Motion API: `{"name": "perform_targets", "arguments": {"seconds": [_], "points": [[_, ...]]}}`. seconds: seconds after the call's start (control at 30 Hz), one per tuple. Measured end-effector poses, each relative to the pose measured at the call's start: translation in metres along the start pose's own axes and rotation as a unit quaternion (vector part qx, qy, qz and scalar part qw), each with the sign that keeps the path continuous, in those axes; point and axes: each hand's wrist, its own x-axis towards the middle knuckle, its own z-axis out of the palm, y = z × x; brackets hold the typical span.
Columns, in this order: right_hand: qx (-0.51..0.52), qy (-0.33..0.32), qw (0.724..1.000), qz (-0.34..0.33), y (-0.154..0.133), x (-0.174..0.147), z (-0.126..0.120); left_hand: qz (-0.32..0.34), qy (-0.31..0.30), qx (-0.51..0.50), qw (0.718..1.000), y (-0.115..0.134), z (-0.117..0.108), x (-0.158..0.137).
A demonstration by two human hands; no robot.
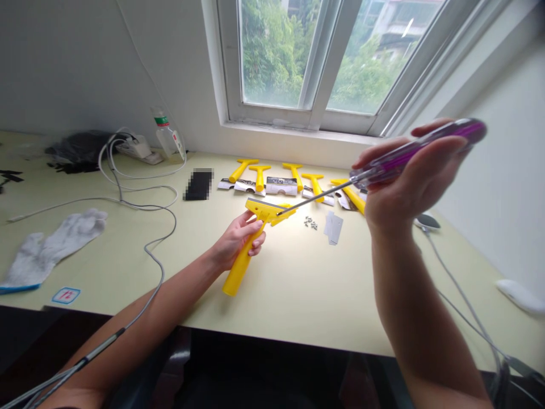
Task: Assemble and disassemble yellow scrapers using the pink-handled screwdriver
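Observation:
My left hand (238,241) is closed around a yellow scraper (238,270) just under its wide head, with the handle slanting down toward the table's front edge. A metal blade edge shows along the top of the head. My right hand (394,190) grips a screwdriver (430,145) by its clear and purple handle, high on the right. Its long shaft slopes down to the left, and the tip meets the scraper's head, by a screw spot too small to make out. Small screws (311,222) and flat metal blades (334,228) lie to the right of the scraper.
Several yellow scrapers (259,177) and printed card sleeves (281,186) lie along the back of the table (306,289). A white glove (55,247), cables (164,250), a black phone-like slab (198,184) and a bottle (168,136) are on the left. A white mouse (520,296) lies far right.

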Motion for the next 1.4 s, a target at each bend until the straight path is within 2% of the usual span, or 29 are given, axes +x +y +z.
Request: {"name": "perform_targets", "arguments": {"seconds": [0.13, 0.3, 0.47, 0.7, 0.77, 0.83, 0.9, 0.97, 1.03, 1.17, 1.33, 1.4], "points": [[-0.014, -0.005, 1.000, 0.019, 0.003, -0.002, 0.001, 0.002, -0.003, 0.002, 1.000, 0.000, 0.000, 0.001], [-0.031, 0.004, 0.999, 0.013, 0.002, 0.000, 0.001, 0.001, -0.005, -0.008, 1.000, 0.002, 0.001, 0.000], [-0.069, -0.015, 0.997, -0.009, 0.002, 0.000, -0.004, -0.009, 0.004, -0.023, 1.000, 0.001, 0.003, 0.000], [-0.039, -0.137, 0.990, 0.012, -0.029, -0.003, -0.008, -0.019, 0.013, -0.035, 0.999, 0.000, 0.002, 0.001], [-0.064, -0.127, 0.990, 0.002, -0.036, -0.003, -0.006, -0.016, 0.015, -0.034, 0.999, 0.000, 0.002, 0.001], [-0.123, -0.084, 0.989, -0.020, -0.041, -0.002, -0.004, -0.009, 0.018, -0.031, 0.999, 0.000, 0.002, 0.001], [-0.191, -0.049, 0.980, -0.035, -0.043, -0.001, -0.002, 0.000, 0.026, -0.026, 0.999, -0.001, 0.002, 0.001], [-0.235, -0.046, 0.970, -0.034, -0.042, 0.000, -0.002, 0.010, 0.037, -0.017, 0.999, -0.002, 0.001, 0.002], [-0.231, -0.063, 0.970, -0.037, -0.038, 0.000, -0.002, 0.019, 0.050, -0.007, 0.999, -0.003, 0.001, 0.002], [-0.137, -0.137, 0.980, -0.055, -0.034, -0.001, -0.005, 0.038, 0.073, -0.001, 0.997, -0.003, 0.000, 0.003], [-0.138, -0.260, 0.955, 0.048, -0.047, 0.000, -0.014, 0.067, 0.109, -0.001, 0.992, -0.002, -0.002, 0.004], [-0.168, -0.287, 0.941, 0.067, -0.053, 0.003, -0.019, 0.080, 0.116, 0.001, 0.990, -0.002, -0.003, 0.005]]}}
